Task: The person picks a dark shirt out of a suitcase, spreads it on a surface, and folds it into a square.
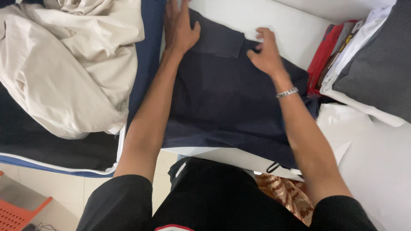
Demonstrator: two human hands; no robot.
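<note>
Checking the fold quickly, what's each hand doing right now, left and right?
Left hand: open, palm flat on the dark navy fabric garment.
Right hand: fingers curled, pinching a fold of the garment.

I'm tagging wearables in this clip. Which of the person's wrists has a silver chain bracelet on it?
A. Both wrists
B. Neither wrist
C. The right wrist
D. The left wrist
C: the silver bracelet circles the wrist just behind the right hand, which rests on the dark navy garment; the wrist behind the left hand is bare.
</note>
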